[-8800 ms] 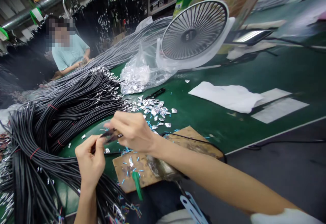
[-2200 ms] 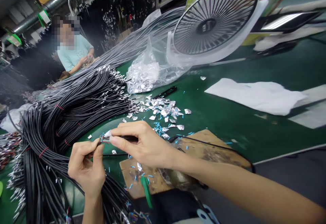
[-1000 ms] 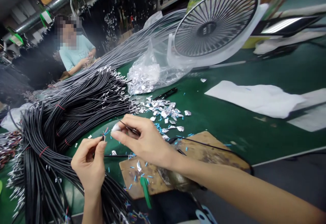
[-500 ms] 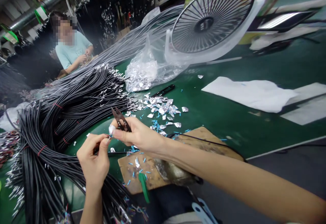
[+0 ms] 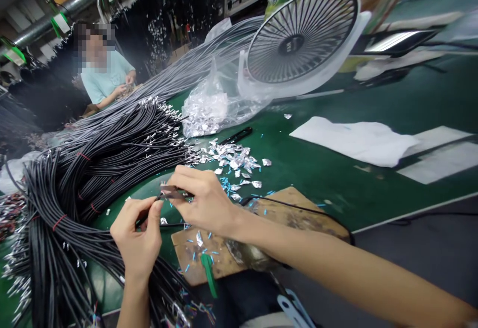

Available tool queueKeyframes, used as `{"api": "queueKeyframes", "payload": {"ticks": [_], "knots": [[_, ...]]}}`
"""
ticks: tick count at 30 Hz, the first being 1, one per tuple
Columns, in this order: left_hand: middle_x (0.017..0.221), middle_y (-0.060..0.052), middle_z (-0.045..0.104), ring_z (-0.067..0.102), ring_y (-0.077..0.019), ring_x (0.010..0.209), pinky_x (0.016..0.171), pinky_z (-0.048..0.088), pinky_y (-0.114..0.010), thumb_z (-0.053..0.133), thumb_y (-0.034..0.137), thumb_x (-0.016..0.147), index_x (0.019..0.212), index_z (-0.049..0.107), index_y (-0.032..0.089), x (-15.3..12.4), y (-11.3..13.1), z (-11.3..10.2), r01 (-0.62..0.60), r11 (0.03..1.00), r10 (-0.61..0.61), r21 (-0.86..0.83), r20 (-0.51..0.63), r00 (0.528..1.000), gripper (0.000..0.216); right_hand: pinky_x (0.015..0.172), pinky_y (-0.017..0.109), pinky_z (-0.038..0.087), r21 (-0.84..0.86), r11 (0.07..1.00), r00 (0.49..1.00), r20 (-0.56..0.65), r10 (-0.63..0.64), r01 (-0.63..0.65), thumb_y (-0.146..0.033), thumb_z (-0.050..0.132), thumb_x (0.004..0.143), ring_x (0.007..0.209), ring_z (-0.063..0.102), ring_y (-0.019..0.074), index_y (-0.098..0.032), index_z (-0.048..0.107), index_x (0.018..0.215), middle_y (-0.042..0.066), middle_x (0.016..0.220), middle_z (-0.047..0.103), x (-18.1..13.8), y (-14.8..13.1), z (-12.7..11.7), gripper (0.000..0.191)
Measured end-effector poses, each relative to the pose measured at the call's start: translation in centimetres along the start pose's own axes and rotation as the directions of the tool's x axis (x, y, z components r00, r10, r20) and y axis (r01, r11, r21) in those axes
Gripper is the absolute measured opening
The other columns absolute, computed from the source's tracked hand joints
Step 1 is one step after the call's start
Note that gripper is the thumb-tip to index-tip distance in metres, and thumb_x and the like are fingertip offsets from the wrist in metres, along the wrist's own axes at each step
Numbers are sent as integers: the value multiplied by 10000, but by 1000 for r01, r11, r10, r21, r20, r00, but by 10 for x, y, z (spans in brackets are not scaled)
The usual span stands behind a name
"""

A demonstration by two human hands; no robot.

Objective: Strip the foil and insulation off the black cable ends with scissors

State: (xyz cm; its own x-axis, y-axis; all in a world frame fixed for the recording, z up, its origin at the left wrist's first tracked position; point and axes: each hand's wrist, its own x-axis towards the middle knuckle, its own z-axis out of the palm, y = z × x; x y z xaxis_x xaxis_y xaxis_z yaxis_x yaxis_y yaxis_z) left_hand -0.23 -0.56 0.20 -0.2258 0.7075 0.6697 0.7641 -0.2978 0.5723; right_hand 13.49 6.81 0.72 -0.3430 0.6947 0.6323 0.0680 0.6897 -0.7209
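My left hand (image 5: pixel 136 233) pinches a black cable (image 5: pixel 144 217) close to its end, between thumb and fingers. In my right hand (image 5: pixel 205 201) is a pair of dark thread snips (image 5: pixel 175 192), its blades pointing left at the cable's tip. The blades meet the stripped end, whose fine wires are too small to make out. Left of my hands lie bundles of black cables (image 5: pixel 70 203) with silvery ends, some tied with red bands. A wooden board (image 5: pixel 298 213) with blue scraps sits under my right forearm.
Foil scraps (image 5: pixel 235 158) and a dark-handled tool (image 5: pixel 237 135) lie beyond my hands. A clear plastic bag (image 5: pixel 207 111) and a white fan (image 5: pixel 302 39) stand behind them. White sheets (image 5: pixel 351 139) lie right. Across the table a person (image 5: pixel 106 76) handles something small.
The snips have swung from pointing up to lying across the cable's end. The white piece pinched in my right fingers is no longer visible there. The view has shifted slightly.
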Motion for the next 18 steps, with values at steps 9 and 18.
{"api": "queueKeyframes", "payload": {"ticks": [9,18], "knots": [[662,34,610,556,-72,586,522,436,-159,654,170,791,779,685,202,3,-6,-4,27,997,-31,-74,-47,998,47,547,232,341,151,982,985,-112,128,-111,-234,565,818,526,415,78,-155,588,612,-25,580,516,8,-4,-7,223],[676,31,614,549,-84,612,535,420,-181,658,160,784,788,688,206,0,-4,-2,0,999,-2,-53,-28,1000,55,505,199,325,176,984,1000,-12,5,-3,-192,564,841,522,411,67,-134,616,626,-30,575,509,2,0,0,229]]}}
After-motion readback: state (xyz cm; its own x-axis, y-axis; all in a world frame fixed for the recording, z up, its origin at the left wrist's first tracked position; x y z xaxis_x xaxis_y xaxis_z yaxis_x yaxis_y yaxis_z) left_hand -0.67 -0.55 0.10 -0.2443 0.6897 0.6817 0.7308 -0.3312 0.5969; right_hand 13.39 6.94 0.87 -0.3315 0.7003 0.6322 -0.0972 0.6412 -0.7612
